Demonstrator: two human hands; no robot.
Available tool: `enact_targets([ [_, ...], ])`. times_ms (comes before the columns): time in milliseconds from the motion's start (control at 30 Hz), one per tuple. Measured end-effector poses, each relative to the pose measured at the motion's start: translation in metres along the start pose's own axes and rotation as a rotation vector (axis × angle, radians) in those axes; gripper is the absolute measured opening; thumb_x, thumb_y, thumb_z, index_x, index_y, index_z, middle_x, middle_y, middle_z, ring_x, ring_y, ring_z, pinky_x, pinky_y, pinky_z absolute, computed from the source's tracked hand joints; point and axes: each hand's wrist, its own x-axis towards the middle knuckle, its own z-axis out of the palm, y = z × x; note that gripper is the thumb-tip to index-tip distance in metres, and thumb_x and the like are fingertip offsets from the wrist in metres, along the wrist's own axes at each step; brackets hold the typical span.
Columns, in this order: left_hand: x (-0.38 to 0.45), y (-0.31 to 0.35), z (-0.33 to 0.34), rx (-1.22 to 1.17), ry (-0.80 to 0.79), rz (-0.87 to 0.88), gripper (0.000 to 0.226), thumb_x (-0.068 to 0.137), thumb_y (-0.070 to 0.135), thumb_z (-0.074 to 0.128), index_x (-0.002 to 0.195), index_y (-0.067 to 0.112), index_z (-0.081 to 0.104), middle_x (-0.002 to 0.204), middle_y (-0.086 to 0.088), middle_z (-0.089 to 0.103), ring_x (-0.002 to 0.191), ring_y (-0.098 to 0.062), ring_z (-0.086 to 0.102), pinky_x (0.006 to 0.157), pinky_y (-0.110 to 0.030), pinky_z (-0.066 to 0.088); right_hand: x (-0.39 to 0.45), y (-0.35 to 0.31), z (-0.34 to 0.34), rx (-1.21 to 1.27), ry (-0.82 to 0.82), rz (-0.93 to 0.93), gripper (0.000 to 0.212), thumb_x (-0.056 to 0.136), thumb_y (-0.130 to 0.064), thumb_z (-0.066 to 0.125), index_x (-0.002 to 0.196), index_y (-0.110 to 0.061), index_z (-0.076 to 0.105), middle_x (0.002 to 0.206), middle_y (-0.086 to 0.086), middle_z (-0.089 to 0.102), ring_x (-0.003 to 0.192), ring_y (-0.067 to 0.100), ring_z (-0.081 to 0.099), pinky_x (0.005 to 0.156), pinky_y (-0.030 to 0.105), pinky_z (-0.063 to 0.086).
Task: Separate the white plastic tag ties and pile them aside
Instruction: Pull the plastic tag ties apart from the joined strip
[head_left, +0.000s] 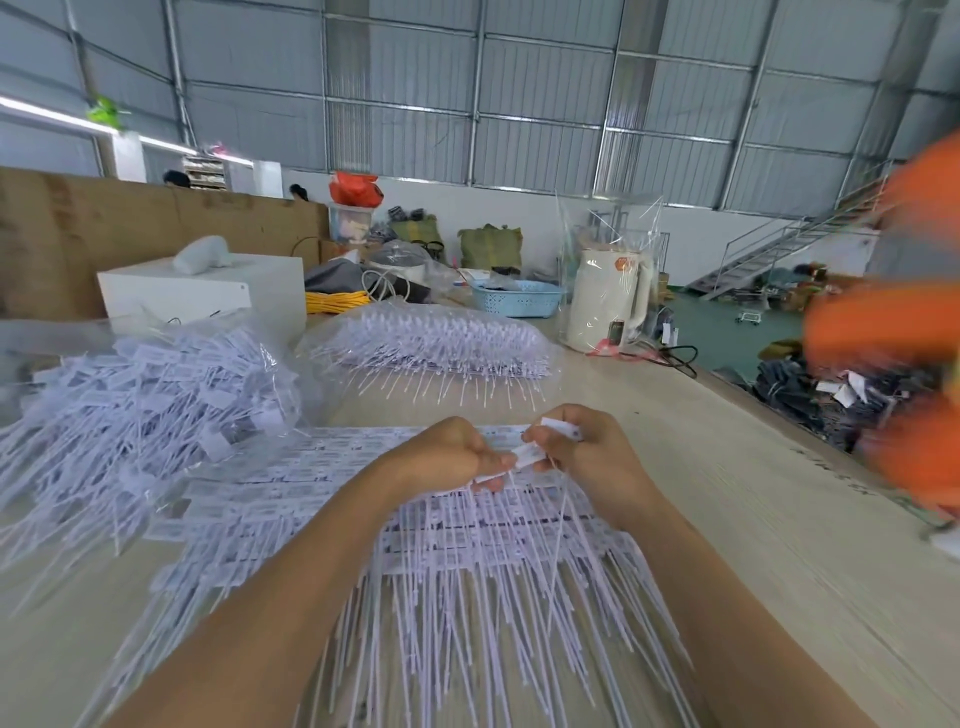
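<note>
I see my left hand (457, 452) and right hand (582, 447) both pinching white tag ties (530, 457) above the bench (727, 467).

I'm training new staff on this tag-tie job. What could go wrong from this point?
1. Both hands, left hand and right hand, pinch tag heads above the joined sheets of ties; a hard pull may tear or bend a tail.
2. The loose pile lies right against the sheets, so separated ties could mix back in.
3. Long tails overlap and may snag.
</note>
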Motion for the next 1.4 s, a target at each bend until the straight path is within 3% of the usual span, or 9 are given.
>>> enact_targets([
  [167, -0.001, -0.002, 0.001, 0.024, 0.086, 0.084, 0.033, 0.094, 0.028, 0.056, 0.063, 0.017, 0.057, 0.049, 0.007, 0.059, 0.044, -0.003, 0.050, 0.051, -0.018, 0.041, -0.002, 0.000, 0.006, 0.017, -0.084, 0.029, 0.011, 0.090, -0.006, 0.060, 0.080, -0.002, 0.059, 0.073, 0.007, 0.060, 0.060, 0.009, 0.060, 0.058, 0.021, 0.052],
  [400, 0.001, -0.007, -0.002, 0.200, 0.184, 0.146, 0.036, 0.093, 0.033, 0.056, 0.057, 0.028, 0.056, 0.053, 0.006, 0.053, 0.056, -0.015, 0.050, 0.066, -0.033, 0.045, -0.006, 0.000, 0.009, -0.026, -0.148, 0.069, 0.013, 0.093, -0.007, 0.054, 0.105, -0.002, 0.055, 0.059, 0.006, 0.057, 0.046, 0.011, 0.052, 0.048, 0.021, 0.043],
  [500, 0.002, -0.005, 0.001, 0.234, 0.228, 0.122, 0.039, 0.092, 0.033, 0.057, 0.053, 0.026, 0.059, 0.045, 0.010, 0.050, 0.049, -0.012, 0.046, 0.060, -0.028, 0.038, -0.007, -0.001, 0.009, -0.201, -0.164, 0.037, 0.012, 0.091, -0.005, 0.056, 0.086, 0.005, 0.060, 0.056, 0.006, 0.054, 0.042, 0.009, 0.047, 0.047, 0.022, 0.041],
  [733, 0.001, 0.005, -0.010, -0.251, 0.168, -0.052, 0.053, 0.087, 0.012, 0.061, 0.035, 0.017, 0.052, 0.035, 0.005, 0.032, 0.032, -0.010, 0.024, 0.044, -0.022, 0.016, -0.003, -0.008, 0.020, -0.561, 0.152, -0.379, 0.007, 0.083, 0.008, 0.056, 0.086, 0.004, 0.061, 0.084, 0.010, 0.057, 0.072, 0.017, 0.051, 0.063, 0.023, 0.042],
  [867, -0.003, -0.001, -0.016, -0.221, 0.217, -0.003, 0.046, 0.091, 0.013, 0.057, 0.046, 0.016, 0.053, 0.040, 0.004, 0.045, 0.038, -0.011, 0.037, 0.041, -0.017, 0.027, 0.009, -0.019, -0.034, 0.384, 0.425, 0.088, 0.010, 0.092, 0.001, 0.050, 0.083, -0.004, 0.052, 0.068, 0.003, 0.046, 0.051, 0.008, 0.042, 0.040, 0.012, 0.036],
  [933, -0.002, -0.001, -0.013, -0.237, 0.182, 0.005, 0.036, 0.094, 0.006, 0.049, 0.060, 0.012, 0.061, 0.058, -0.005, 0.058, 0.056, -0.017, 0.050, 0.048, -0.019, 0.034, 0.006, -0.024, -0.052, 0.812, 0.298, 0.177, 0.017, 0.094, 0.002, 0.042, 0.079, -0.003, 0.048, 0.069, 0.005, 0.042, 0.045, 0.006, 0.038, 0.034, 0.011, 0.032],
  [1033, 0.000, -0.003, -0.005, -0.219, 0.099, -0.016, 0.035, 0.091, -0.005, 0.045, 0.068, 0.010, 0.066, 0.071, -0.007, 0.066, 0.067, -0.019, 0.054, 0.055, -0.027, 0.038, 0.000, -0.032, -0.047, 1.011, 0.021, 0.203, 0.006, 0.084, -0.001, 0.046, 0.080, -0.003, 0.050, 0.070, 0.007, 0.046, 0.044, 0.005, 0.042, 0.031, 0.010, 0.033],
  [1233, -0.003, -0.003, -0.002, 0.068, 0.033, 0.052, 0.017, 0.092, 0.005, 0.054, 0.085, 0.014, 0.066, 0.067, -0.003, 0.057, 0.056, -0.011, 0.050, 0.058, -0.024, 0.039, -0.005, -0.020, 0.007, 0.160, -0.100, 0.245, 0.012, 0.090, -0.013, 0.059, 0.093, -0.002, 0.063, 0.083, 0.008, 0.062, 0.076, 0.018, 0.062, 0.064, 0.028, 0.051],
  [1400, -0.005, 0.000, 0.001, 0.021, 0.023, 0.129, 0.019, 0.090, 0.006, 0.058, 0.087, 0.023, 0.049, 0.081, 0.002, 0.053, 0.055, -0.005, 0.051, 0.050, -0.015, 0.041, -0.008, -0.008, 0.026, -0.029, -0.132, 0.081, 0.016, 0.091, -0.016, 0.061, 0.084, -0.001, 0.061, 0.082, 0.014, 0.067, 0.072, 0.017, 0.066, 0.069, 0.033, 0.057],
])
